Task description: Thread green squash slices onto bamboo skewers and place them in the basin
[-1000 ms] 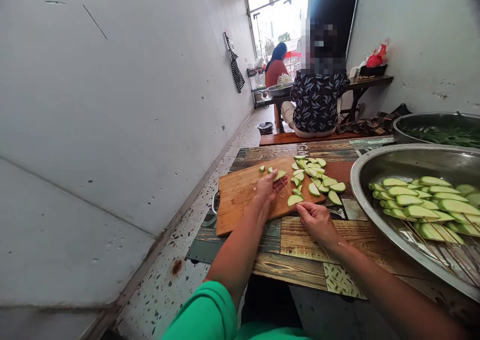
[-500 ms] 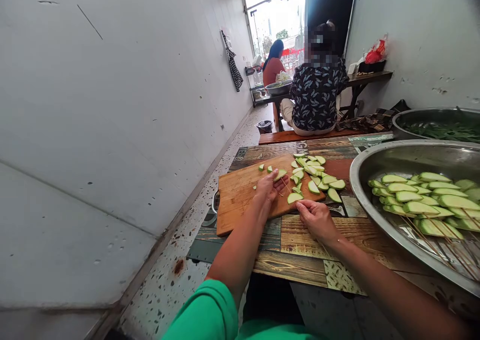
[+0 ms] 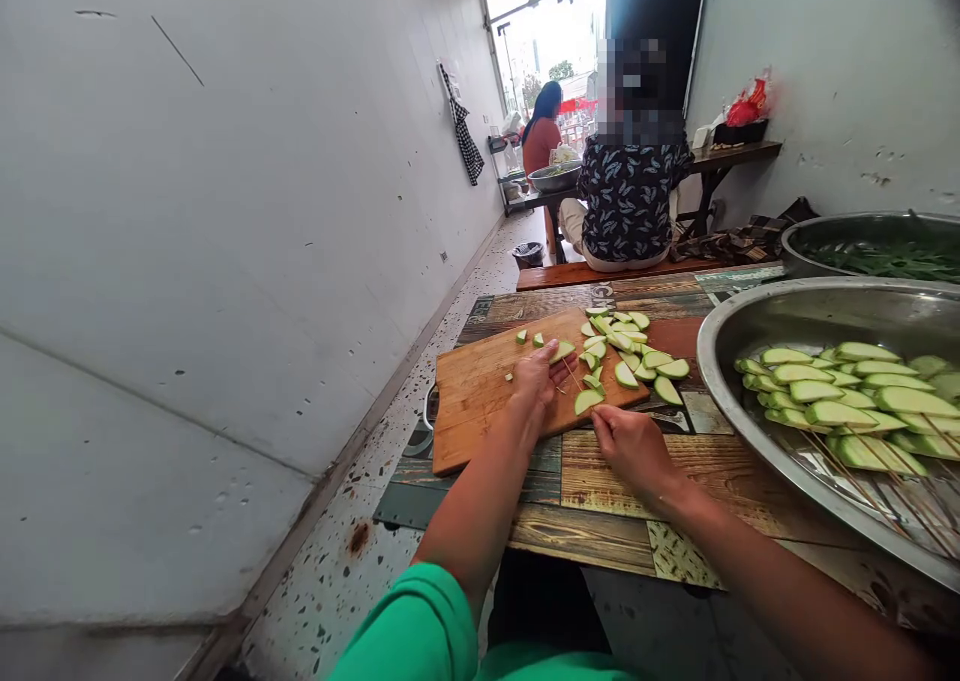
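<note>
My left hand (image 3: 536, 371) is over the cutting board (image 3: 480, 391), its thumb and fingers closed on a pale green-edged zucchini slice (image 3: 561, 352). To its right, my right hand (image 3: 630, 441) is closed around a thin wooden skewer (image 3: 571, 373), whose upper part points up and left toward the held slice. Another zucchini slice (image 3: 588, 401) sits along the skewer just ahead of my right fingers and looks threaded on it. Beyond both hands, a loose pile of cut slices (image 3: 622, 338) covers the board's right end and spills onto the table.
On the right stands a large metal basin (image 3: 720, 381) holding skewered slices (image 3: 817, 391). Behind it is another basin (image 3: 795, 236) with green leaves. A person in a patterned shirt (image 3: 630, 201) sits on a bench ahead, another person (image 3: 541, 141) farther off. A wall runs along the left.
My right hand has turned slightly, its fingers curling tighter around the skewer. The left hand stays almost in place with its slice. The view has shifted a little.
</note>
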{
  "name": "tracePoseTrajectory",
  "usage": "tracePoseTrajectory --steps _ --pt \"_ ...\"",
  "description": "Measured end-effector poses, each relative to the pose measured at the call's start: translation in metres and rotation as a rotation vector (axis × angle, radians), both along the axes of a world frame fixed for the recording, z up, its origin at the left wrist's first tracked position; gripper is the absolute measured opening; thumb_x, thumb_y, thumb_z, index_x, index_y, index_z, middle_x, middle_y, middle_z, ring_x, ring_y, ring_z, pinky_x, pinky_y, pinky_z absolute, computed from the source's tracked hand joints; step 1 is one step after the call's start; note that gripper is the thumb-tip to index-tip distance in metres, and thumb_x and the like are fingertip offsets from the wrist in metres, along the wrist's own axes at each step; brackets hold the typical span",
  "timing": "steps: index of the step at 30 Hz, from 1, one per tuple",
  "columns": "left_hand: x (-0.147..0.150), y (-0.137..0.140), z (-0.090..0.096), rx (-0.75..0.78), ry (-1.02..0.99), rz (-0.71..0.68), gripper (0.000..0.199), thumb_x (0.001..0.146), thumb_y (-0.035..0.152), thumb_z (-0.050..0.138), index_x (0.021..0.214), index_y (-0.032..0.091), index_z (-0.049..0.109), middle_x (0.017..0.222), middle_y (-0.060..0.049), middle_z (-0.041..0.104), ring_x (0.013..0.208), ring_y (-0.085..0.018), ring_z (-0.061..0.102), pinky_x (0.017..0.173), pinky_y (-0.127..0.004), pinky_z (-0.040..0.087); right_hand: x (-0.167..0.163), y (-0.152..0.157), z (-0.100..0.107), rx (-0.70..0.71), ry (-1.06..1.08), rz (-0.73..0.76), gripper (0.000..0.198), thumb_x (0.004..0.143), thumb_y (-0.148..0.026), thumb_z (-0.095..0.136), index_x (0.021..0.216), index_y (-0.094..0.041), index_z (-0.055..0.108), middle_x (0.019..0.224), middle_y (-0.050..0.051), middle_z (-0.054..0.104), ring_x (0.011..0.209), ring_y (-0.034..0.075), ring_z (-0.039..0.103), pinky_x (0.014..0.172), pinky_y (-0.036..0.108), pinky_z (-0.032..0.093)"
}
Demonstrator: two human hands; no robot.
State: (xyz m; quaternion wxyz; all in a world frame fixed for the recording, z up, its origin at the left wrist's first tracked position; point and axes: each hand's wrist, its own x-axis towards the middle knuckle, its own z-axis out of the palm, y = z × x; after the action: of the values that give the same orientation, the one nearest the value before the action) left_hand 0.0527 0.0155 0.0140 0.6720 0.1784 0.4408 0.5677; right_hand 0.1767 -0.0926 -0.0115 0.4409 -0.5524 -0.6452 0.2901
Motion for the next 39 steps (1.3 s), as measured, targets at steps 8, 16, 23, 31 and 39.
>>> tracePoseTrajectory --steps 8,16,23,31,39 --pt "0.000 -0.002 0.005 -0.039 -0.049 -0.079 0.005 0.081 0.014 0.061 0.079 0.011 0.058 0.070 -0.008 0.068 0.069 -0.018 0.069 0.079 -0.036 0.056 0.001 0.003 0.005 -0.236 0.449 0.145 0.031 0.078 -0.048 0.049 0.071 -0.019 0.055 0.042 -0.007 0.034 0.034 0.009 0.027 0.038 0.024 0.021" --pt "0.006 -0.005 0.005 -0.064 -0.055 -0.078 0.005 0.082 0.014 0.059 0.079 0.012 0.057 0.069 -0.007 0.068 0.064 -0.017 0.068 0.074 -0.034 0.057 0.004 0.011 0.001 -0.151 0.346 0.044 0.034 0.074 -0.049 0.053 0.068 -0.016 0.060 0.044 -0.004 0.040 0.039 0.009 0.032 0.041 0.023 0.024" --pt "0.027 -0.018 0.005 -0.021 -0.057 -0.119 0.007 0.082 0.010 0.056 0.077 0.009 0.060 0.067 -0.007 0.068 0.057 -0.016 0.066 0.067 -0.029 0.056 0.004 0.010 -0.001 0.118 -0.069 -0.101 0.035 0.085 -0.036 0.041 0.066 -0.016 0.062 0.061 0.005 0.061 0.056 0.015 0.050 0.057 0.025 0.034" --pt "0.026 -0.024 0.012 0.089 -0.031 -0.183 0.010 0.081 0.019 0.061 0.082 0.010 0.062 0.077 -0.008 0.069 0.065 -0.016 0.067 0.067 -0.028 0.054 0.007 0.012 0.000 0.220 -0.113 -0.152 0.035 0.089 -0.033 0.040 0.070 -0.016 0.064 0.065 0.005 0.064 0.057 0.015 0.053 0.058 0.025 0.037" --pt "0.015 -0.015 -0.002 0.470 0.517 -0.106 0.016 0.081 0.021 0.058 0.090 0.014 0.068 0.087 -0.007 0.070 0.077 -0.015 0.066 0.083 -0.033 0.050 0.025 0.016 0.009 0.296 -0.073 -0.309 0.036 0.089 -0.036 0.041 0.085 -0.015 0.070 0.075 0.007 0.070 0.064 0.017 0.060 0.061 0.025 0.041"
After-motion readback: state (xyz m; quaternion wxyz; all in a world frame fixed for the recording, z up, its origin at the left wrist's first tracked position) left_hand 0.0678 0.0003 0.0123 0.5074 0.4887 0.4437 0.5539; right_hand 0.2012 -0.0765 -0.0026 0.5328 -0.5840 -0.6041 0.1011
